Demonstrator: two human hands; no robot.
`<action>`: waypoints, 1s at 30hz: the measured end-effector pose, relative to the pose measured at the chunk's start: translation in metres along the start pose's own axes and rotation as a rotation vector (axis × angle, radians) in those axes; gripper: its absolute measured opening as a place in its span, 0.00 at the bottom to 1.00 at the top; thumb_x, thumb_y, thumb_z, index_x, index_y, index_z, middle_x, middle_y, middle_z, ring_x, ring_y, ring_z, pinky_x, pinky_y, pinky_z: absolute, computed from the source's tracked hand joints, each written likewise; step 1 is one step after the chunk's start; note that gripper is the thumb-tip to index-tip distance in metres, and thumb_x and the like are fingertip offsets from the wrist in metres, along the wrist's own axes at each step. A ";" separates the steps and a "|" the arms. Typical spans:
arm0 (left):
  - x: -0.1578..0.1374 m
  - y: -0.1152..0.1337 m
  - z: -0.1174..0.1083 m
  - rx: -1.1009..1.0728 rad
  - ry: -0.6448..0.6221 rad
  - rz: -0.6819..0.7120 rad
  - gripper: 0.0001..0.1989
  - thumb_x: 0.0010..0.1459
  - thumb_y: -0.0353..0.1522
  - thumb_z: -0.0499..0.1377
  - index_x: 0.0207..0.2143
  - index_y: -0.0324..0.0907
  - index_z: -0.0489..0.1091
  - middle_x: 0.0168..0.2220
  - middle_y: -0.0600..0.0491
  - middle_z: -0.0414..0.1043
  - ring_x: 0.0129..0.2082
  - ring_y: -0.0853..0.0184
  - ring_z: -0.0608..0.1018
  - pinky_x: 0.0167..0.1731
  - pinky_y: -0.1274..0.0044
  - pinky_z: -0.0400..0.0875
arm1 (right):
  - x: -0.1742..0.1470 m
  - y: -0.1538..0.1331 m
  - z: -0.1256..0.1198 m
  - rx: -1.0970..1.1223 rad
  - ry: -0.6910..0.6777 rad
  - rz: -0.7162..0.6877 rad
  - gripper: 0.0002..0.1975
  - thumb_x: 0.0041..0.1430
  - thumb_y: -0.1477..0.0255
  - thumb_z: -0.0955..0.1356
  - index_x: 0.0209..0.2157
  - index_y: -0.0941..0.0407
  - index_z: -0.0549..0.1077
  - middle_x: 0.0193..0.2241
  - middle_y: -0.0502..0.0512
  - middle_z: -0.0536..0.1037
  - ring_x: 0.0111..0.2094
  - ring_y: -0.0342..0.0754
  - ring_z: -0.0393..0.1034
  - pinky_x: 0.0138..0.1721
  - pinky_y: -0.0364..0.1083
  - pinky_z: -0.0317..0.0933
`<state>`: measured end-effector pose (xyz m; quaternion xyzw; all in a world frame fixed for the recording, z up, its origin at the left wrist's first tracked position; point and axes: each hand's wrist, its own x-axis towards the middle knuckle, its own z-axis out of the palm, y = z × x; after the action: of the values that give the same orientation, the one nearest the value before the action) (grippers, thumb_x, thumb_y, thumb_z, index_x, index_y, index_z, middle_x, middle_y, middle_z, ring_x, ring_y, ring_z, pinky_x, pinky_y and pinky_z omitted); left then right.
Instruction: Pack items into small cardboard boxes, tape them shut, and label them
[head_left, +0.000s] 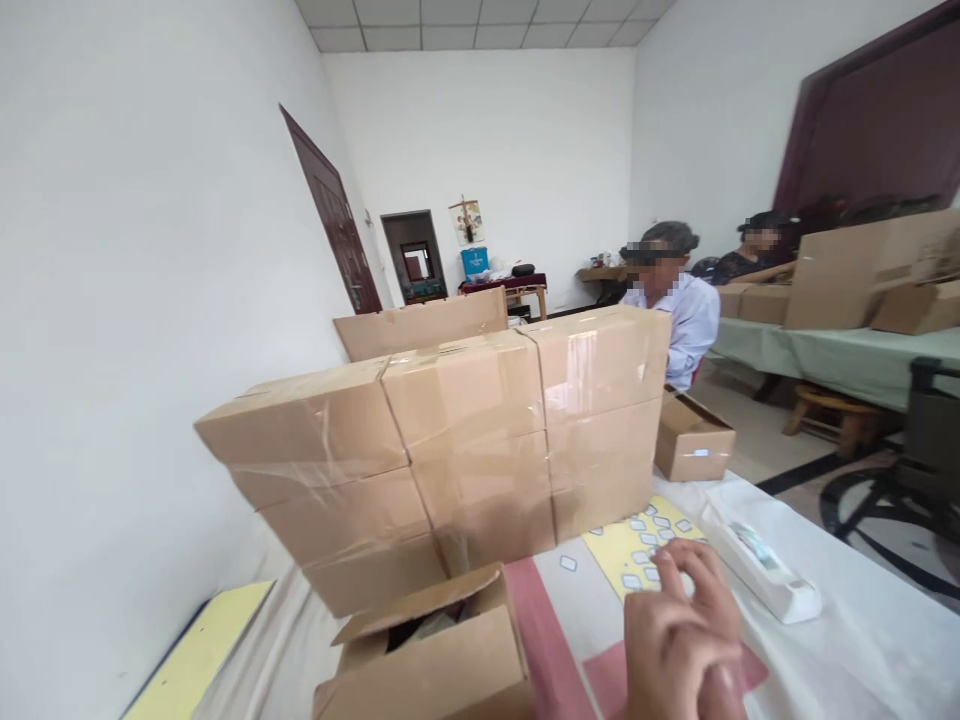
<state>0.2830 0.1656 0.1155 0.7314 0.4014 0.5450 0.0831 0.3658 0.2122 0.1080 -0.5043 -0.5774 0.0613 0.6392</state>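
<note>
Seeing small diamond-shaped pieces (631,581) on the yellow sheet (610,562), we have our two hands (684,640) curled together near them; whether they hold anything, we cannot tell. A white packet (763,562) lies to the right, and taped cartons (480,470) stand beyond.

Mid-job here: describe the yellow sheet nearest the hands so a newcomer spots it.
Find the big stack of taped boxes on the table. At the foot of its right end, just beyond the hands, lies the yellow sheet. Unlike the other yellow sheet, by the wall at far left, it is strewn with small pale, dark-edged pieces.
</note>
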 end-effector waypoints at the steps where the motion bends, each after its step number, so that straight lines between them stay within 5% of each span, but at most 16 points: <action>1: 0.014 0.000 0.020 -0.051 -0.007 -0.045 0.13 0.62 0.28 0.55 0.44 0.50 0.74 0.43 0.47 0.74 0.45 0.60 0.77 0.46 0.66 0.77 | 0.006 0.019 -0.017 -0.046 0.020 0.015 0.15 0.62 0.58 0.64 0.29 0.53 0.72 0.34 0.59 0.74 0.38 0.58 0.72 0.37 0.54 0.66; 3: 0.046 -0.008 0.057 -0.117 -0.077 -0.197 0.16 0.61 0.29 0.55 0.51 0.48 0.71 0.51 0.47 0.73 0.53 0.61 0.74 0.57 0.65 0.72 | 0.017 0.057 -0.049 -0.219 0.119 0.074 0.15 0.59 0.58 0.65 0.29 0.54 0.74 0.36 0.61 0.75 0.39 0.60 0.72 0.38 0.55 0.65; 6: 0.080 -0.035 0.105 -0.073 -0.371 -0.273 0.22 0.64 0.39 0.57 0.60 0.55 0.68 0.66 0.55 0.65 0.68 0.57 0.62 0.71 0.57 0.50 | 0.029 0.105 -0.081 -0.438 0.155 0.128 0.18 0.57 0.57 0.64 0.34 0.56 0.76 0.41 0.66 0.76 0.46 0.65 0.71 0.41 0.58 0.65; 11: 0.065 -0.070 0.155 -0.102 -0.552 -0.390 0.28 0.67 0.44 0.51 0.68 0.53 0.59 0.67 0.51 0.65 0.69 0.53 0.62 0.70 0.45 0.40 | 0.041 0.153 -0.092 -0.471 -0.095 0.280 0.25 0.56 0.52 0.64 0.45 0.55 0.76 0.44 0.63 0.79 0.40 0.61 0.73 0.43 0.58 0.66; 14: 0.050 -0.069 0.164 -0.094 -0.546 -0.417 0.32 0.65 0.44 0.53 0.71 0.55 0.52 0.71 0.51 0.57 0.71 0.52 0.58 0.71 0.45 0.37 | 0.039 0.164 -0.093 -0.451 -0.126 0.352 0.25 0.56 0.52 0.64 0.45 0.55 0.74 0.45 0.63 0.79 0.43 0.61 0.74 0.44 0.58 0.66; 17: 0.050 -0.063 0.169 -0.109 -0.536 -0.315 0.29 0.66 0.38 0.52 0.68 0.62 0.56 0.72 0.58 0.54 0.71 0.56 0.56 0.72 0.53 0.42 | 0.034 0.168 -0.095 -0.414 -0.032 0.401 0.25 0.57 0.52 0.63 0.45 0.56 0.73 0.44 0.64 0.78 0.47 0.62 0.74 0.47 0.58 0.66; 22: 0.055 -0.064 0.178 -0.122 -0.519 -0.232 0.19 0.65 0.37 0.53 0.56 0.63 0.72 0.70 0.64 0.59 0.69 0.56 0.58 0.70 0.59 0.53 | 0.031 0.165 -0.088 -0.508 0.070 0.349 0.22 0.59 0.53 0.63 0.42 0.57 0.72 0.42 0.65 0.75 0.47 0.64 0.71 0.48 0.60 0.65; 30: 0.056 -0.069 0.176 -0.047 -0.524 -0.202 0.23 0.65 0.33 0.53 0.58 0.64 0.71 0.68 0.64 0.61 0.68 0.59 0.61 0.69 0.62 0.57 | 0.040 0.159 -0.086 -0.535 0.032 0.344 0.20 0.57 0.53 0.63 0.31 0.56 0.74 0.35 0.65 0.75 0.46 0.64 0.69 0.49 0.59 0.62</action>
<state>0.4057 0.3050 0.0484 0.8017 0.4241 0.3354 0.2549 0.5277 0.2663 0.0357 -0.7457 -0.4689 0.0066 0.4732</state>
